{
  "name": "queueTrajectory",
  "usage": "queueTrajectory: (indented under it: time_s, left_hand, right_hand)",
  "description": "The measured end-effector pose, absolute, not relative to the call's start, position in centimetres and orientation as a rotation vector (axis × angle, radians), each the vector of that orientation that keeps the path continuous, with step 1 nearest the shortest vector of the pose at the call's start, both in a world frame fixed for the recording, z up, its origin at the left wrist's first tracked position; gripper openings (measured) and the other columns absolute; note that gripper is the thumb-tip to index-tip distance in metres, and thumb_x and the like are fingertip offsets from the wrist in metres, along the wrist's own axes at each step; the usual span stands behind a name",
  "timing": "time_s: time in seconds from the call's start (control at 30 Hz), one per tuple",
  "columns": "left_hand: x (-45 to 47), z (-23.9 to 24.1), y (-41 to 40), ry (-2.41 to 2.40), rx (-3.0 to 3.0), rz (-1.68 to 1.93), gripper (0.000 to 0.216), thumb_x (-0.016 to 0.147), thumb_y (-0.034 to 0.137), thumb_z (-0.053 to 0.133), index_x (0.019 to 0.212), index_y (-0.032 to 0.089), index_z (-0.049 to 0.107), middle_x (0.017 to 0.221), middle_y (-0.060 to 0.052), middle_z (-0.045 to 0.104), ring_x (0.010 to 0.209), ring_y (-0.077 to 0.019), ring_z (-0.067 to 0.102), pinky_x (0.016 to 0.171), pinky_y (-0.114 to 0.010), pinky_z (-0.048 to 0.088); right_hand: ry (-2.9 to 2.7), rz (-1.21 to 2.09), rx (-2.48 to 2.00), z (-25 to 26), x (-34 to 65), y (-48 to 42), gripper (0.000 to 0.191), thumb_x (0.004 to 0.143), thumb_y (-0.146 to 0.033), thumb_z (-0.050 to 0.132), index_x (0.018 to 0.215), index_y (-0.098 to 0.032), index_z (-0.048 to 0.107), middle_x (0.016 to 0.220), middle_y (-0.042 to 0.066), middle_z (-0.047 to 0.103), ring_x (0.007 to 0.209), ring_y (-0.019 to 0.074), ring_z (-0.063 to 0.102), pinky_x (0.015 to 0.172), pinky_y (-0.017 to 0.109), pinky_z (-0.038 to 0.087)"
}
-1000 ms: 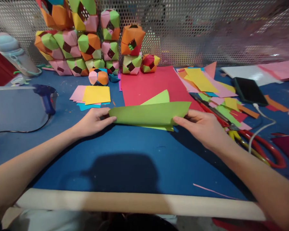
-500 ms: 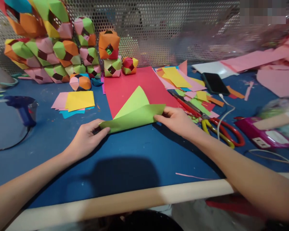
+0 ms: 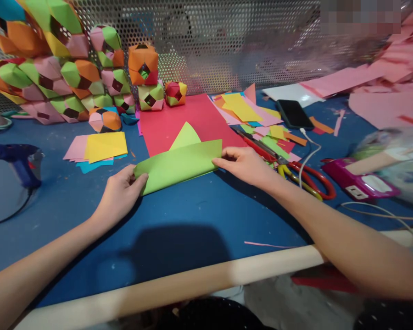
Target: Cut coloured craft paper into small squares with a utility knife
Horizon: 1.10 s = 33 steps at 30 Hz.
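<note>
A sheet of green paper (image 3: 179, 167) is folded over above the blue table, one pointed corner standing up behind the fold. My left hand (image 3: 119, 195) pinches its left end between thumb and fingers. At the right end my right hand (image 3: 242, 165) grips it the same way, thumb in front. Behind the green paper lies a large red sheet (image 3: 189, 112). A stack of small yellow, pink and blue paper pieces (image 3: 106, 146) rests left of it. Scissors with red and yellow handles (image 3: 309, 181) lie just beyond my right forearm.
Folded paper blocks (image 3: 79, 78) are stacked at the back left by a perforated metal panel (image 3: 220, 46). A blue glue gun (image 3: 20, 165) lies far left. Paper scraps (image 3: 278, 133), a phone (image 3: 294, 114) with a white cable, and a purple power strip (image 3: 359, 181) occupy the right.
The green paper's front flap has tipped up, showing more of its face and covering more of the pointed corner. Both hands still hold the ends. The view has shifted slightly right.
</note>
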<state>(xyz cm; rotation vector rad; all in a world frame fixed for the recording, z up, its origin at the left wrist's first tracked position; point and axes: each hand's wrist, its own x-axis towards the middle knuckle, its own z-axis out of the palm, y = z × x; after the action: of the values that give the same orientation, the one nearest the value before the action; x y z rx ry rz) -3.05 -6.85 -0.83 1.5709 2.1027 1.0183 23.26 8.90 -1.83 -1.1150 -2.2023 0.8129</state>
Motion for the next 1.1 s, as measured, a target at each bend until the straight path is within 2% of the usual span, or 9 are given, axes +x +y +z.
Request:
queueTrajectory:
  time_s: [0.23,0.3,0.37,0.43,0.57,0.73,0.8,0.9,1.1]
  left_hand:
    - [-3.1,-0.4,-6.7,2.062,1.474,1.055,0.029,0.082,0.042,0.058,0.066,0.021,0.045,0.058,0.005,0.049,0.057,-0.0131,0.049,0.053,-0.024,0.036]
    - [-3.2,-0.1,-6.8,1.929,1.416,1.079,0.024,0.079,0.042,0.062,0.078,0.019,0.054,0.068,0.002,0.060,0.065,-0.0154,0.057,0.058,-0.025,0.043]
    - [-3.3,0.0,-6.9,1.782,1.385,1.084,0.033,0.077,0.042,0.065,0.098,0.018,0.058,0.083,-0.001,0.068,0.077,-0.0182,0.064,0.066,-0.027,0.048]
    - [-3.5,0.1,-7.0,1.789,1.410,1.045,0.038,0.076,0.041,0.067,0.104,0.017,0.058,0.083,-0.001,0.070,0.076,-0.0183,0.064,0.067,-0.028,0.048]
    - [-3.7,0.0,-7.0,2.003,1.478,0.926,0.028,0.078,0.038,0.064,0.096,0.018,0.059,0.063,0.004,0.063,0.057,-0.0140,0.056,0.057,-0.025,0.040]
    - [-3.3,0.0,-7.0,2.084,1.487,0.900,0.026,0.078,0.035,0.062,0.097,0.017,0.056,0.061,0.006,0.060,0.059,-0.0132,0.055,0.059,-0.024,0.039]
    - [-3.2,0.0,-7.0,2.102,1.480,0.898,0.030,0.078,0.034,0.062,0.101,0.016,0.055,0.061,0.007,0.060,0.061,-0.0138,0.056,0.062,-0.025,0.039]
    - [-3.2,-0.1,-7.1,2.083,1.469,0.919,0.038,0.079,0.032,0.061,0.112,0.016,0.051,0.063,0.007,0.060,0.063,-0.0144,0.057,0.064,-0.025,0.040]
    - [-3.3,-1.2,-7.3,2.037,1.512,1.011,0.055,0.081,0.029,0.060,0.130,0.017,0.038,0.063,0.009,0.054,0.062,-0.0144,0.057,0.068,-0.026,0.042]
  right_hand:
    - [-2.172,0.779,-1.093,-2.2,22.7,8.9,0.036,0.076,-0.052,0.057,0.059,-0.021,0.051,0.053,-0.003,0.046,0.053,0.0118,0.039,0.052,0.027,0.031]
    - [-2.168,0.771,-1.103,-2.4,22.6,9.0,0.036,0.076,-0.052,0.058,0.059,-0.021,0.052,0.053,-0.002,0.048,0.053,0.0121,0.040,0.053,0.027,0.032]
    - [-2.168,0.759,-1.115,-2.5,22.7,9.1,0.034,0.077,-0.049,0.058,0.059,-0.020,0.054,0.053,-0.002,0.051,0.053,0.0123,0.042,0.053,0.028,0.033]
    - [-2.168,0.752,-1.120,-2.5,22.7,9.1,0.032,0.077,-0.046,0.058,0.059,-0.021,0.055,0.054,-0.001,0.053,0.053,0.0127,0.043,0.053,0.028,0.033]
    - [-2.165,0.767,-1.116,-2.3,22.8,9.0,0.030,0.077,-0.044,0.059,0.059,-0.021,0.056,0.055,-0.001,0.054,0.054,0.0132,0.045,0.053,0.028,0.034]
    - [-2.202,0.855,-1.122,-2.0,23.3,8.9,0.030,0.076,-0.045,0.061,0.060,-0.020,0.055,0.056,-0.002,0.052,0.054,0.0125,0.044,0.053,0.027,0.033]
    - [-2.209,0.880,-1.119,-1.9,23.4,9.0,0.030,0.074,-0.045,0.063,0.061,-0.020,0.054,0.056,-0.002,0.051,0.054,0.0121,0.043,0.053,0.027,0.033]
    - [-2.191,0.893,-1.111,-2.0,23.4,9.1,0.029,0.074,-0.046,0.063,0.063,-0.020,0.057,0.060,0.000,0.057,0.056,0.0133,0.047,0.054,0.028,0.035]
    - [-2.156,0.780,-1.107,-2.8,22.9,9.2,0.025,0.076,-0.043,0.060,0.066,-0.021,0.059,0.063,0.002,0.063,0.060,0.0162,0.054,0.057,0.029,0.040]
